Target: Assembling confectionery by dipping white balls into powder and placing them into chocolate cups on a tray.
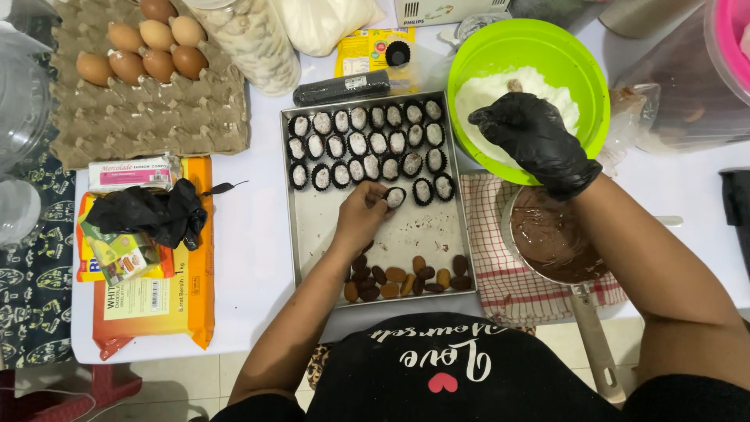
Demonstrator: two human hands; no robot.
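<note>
My bare left hand (361,209) pinched a coated ball (395,197) over the tray (367,242); gloved right hand (535,141), seemingly cupped, dug in the bowl (582,70). Crowded rows meant one nudge could've toppled neighbours.

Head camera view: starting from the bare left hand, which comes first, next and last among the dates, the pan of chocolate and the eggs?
From the left hand:
1. Dates, just below it in the tray.
2. Pan of chocolate, off to the right.
3. Eggs, far upper left in the carton.
</note>
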